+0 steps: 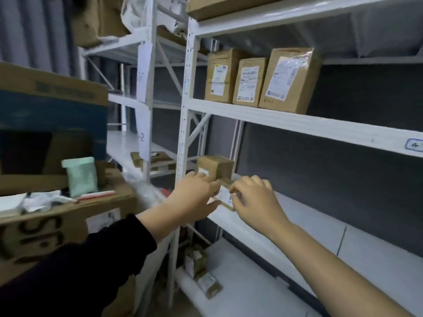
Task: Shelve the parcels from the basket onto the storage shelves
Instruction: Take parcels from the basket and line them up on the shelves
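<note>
A small brown parcel (pixel 225 197) with a white label sits at the left end of the middle white shelf (pixel 320 227). My left hand (pixel 194 197) holds its left side and my right hand (pixel 254 197) pinches its right side. Just behind it stands a larger brown box (pixel 215 167) on the same shelf. Three upright brown parcels (pixel 258 81) with labels line the shelf above. No basket shows in this view.
A white upright post (pixel 183 138) stands just left of my hands. Stacked cardboard boxes (pixel 45 220) with a mint-green packet (pixel 81 177) fill the left. Small parcels (pixel 201 271) lie on the bottom shelf. A second rack (pixel 142 143) stands behind.
</note>
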